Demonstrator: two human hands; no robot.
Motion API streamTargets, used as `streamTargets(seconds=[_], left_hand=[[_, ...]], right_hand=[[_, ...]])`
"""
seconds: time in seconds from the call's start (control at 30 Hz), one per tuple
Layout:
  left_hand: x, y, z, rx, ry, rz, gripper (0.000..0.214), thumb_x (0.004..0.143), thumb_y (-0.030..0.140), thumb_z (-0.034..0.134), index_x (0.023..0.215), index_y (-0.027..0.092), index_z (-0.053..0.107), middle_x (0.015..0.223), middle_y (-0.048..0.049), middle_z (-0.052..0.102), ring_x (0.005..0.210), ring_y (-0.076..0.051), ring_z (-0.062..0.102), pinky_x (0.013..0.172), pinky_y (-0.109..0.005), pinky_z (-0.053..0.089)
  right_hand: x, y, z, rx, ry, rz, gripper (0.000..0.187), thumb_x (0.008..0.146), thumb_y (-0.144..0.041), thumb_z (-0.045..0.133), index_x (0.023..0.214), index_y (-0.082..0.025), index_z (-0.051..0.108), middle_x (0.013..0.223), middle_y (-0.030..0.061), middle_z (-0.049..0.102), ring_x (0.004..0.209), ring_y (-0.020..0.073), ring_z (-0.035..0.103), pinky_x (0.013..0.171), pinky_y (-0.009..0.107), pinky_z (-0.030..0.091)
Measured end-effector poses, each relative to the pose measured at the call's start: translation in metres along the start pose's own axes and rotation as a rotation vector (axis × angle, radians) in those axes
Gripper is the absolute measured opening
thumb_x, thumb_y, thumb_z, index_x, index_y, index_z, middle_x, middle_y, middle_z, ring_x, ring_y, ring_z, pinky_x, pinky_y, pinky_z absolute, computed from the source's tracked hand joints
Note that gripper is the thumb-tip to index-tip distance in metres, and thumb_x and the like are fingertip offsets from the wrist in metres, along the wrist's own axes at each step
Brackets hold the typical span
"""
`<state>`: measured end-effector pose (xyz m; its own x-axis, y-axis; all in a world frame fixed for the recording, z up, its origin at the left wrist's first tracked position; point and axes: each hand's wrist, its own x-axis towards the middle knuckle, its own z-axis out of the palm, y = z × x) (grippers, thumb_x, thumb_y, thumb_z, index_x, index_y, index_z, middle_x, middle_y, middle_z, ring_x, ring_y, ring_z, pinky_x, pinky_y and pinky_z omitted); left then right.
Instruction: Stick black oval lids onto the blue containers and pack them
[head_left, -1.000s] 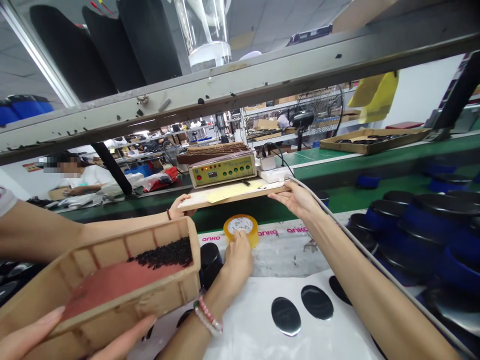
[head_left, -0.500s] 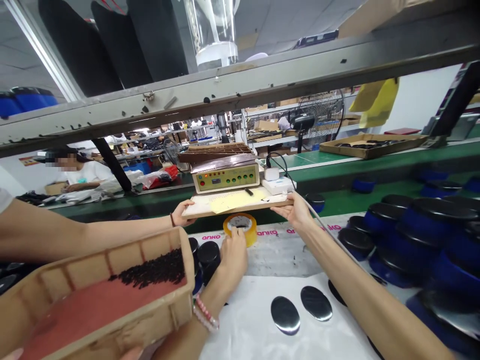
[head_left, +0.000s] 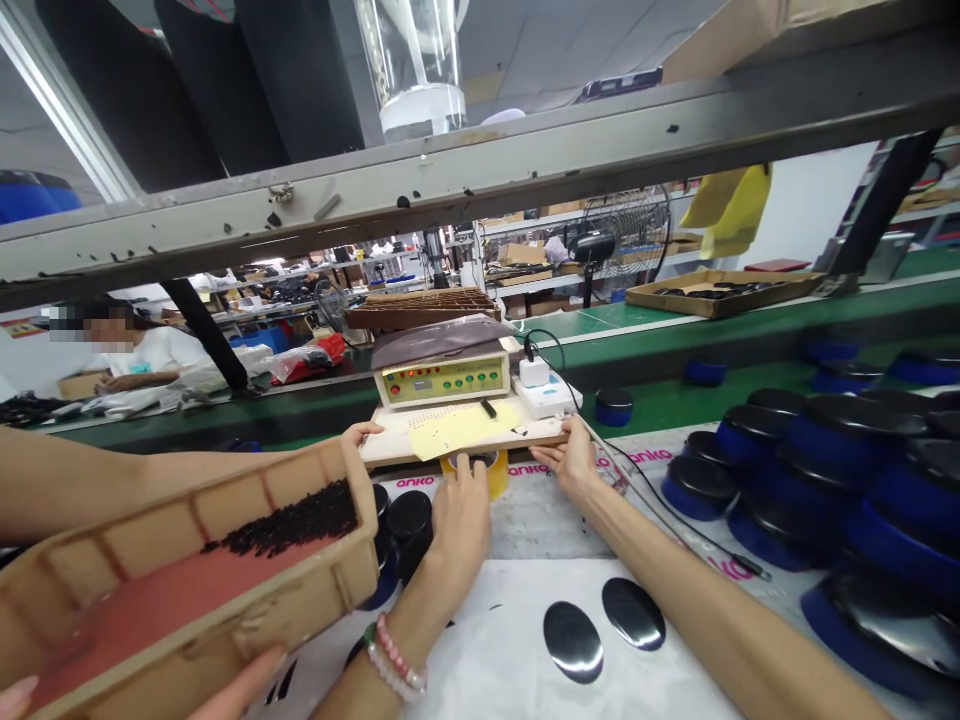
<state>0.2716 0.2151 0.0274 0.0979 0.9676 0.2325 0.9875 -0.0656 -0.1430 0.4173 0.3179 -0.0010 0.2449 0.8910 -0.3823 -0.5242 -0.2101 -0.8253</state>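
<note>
My left hand (head_left: 361, 436) grips the left edge of a wooden board (head_left: 390, 443), and my right hand (head_left: 574, 462) grips its right edge. On the board stand a cream control box (head_left: 442, 380) with green buttons, a white power adapter (head_left: 541, 385) and a yellow paper (head_left: 461, 428). The board hangs low, just over a yellow tape roll (head_left: 496, 478). A co-worker's hand with a bead bracelet (head_left: 459, 515) rests against that roll. The co-worker's other hand (head_left: 240, 690) holds a tan tray (head_left: 225, 585) of small black parts (head_left: 289, 520).
Several blue-and-black round pieces (head_left: 825, 440) crowd the right side, with more (head_left: 405, 515) beside the tray. Two dark ovals (head_left: 574, 640) lie on a white sheet. A black cable (head_left: 675, 520) trails right. A green conveyor (head_left: 675, 395) runs behind, a grey shelf beam (head_left: 480, 180) overhead. Another person sits far left.
My hands have brought the board down and nearer, so it now covers most of the tape roll. The tray has sunk slightly to the left.
</note>
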Motion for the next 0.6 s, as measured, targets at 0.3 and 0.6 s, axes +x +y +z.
streamTargets(seconds=[0.3, 0.6], left_hand=[[0.003, -0.004, 0.006, 0.020, 0.008, 0.050, 0.030, 0.084, 0.002, 0.036, 0.105, 0.014, 0.053, 0.102, -0.0101, 0.053, 0.085, -0.023, 0.063, 0.069, -0.034, 0.053], [-0.050, -0.012, -0.045, -0.149, 0.158, 0.375, 0.038, 0.083, 0.006, 0.036, 0.111, 0.019, 0.057, 0.118, -0.0101, 0.057, 0.095, -0.024, 0.060, 0.076, -0.037, 0.052]], right_hand=[[-0.030, -0.030, -0.019, -0.640, -0.607, 0.210, 0.037, 0.088, -0.045, 0.054, 0.085, -0.009, 0.062, 0.071, 0.0034, 0.064, 0.057, 0.0115, 0.060, 0.047, 0.021, 0.047], [0.004, -0.130, -0.029, -1.224, -0.312, -0.340, 0.030, 0.092, -0.035, 0.051, 0.115, -0.015, 0.054, 0.114, 0.0080, 0.057, 0.095, 0.0189, 0.059, 0.081, 0.039, 0.051]])
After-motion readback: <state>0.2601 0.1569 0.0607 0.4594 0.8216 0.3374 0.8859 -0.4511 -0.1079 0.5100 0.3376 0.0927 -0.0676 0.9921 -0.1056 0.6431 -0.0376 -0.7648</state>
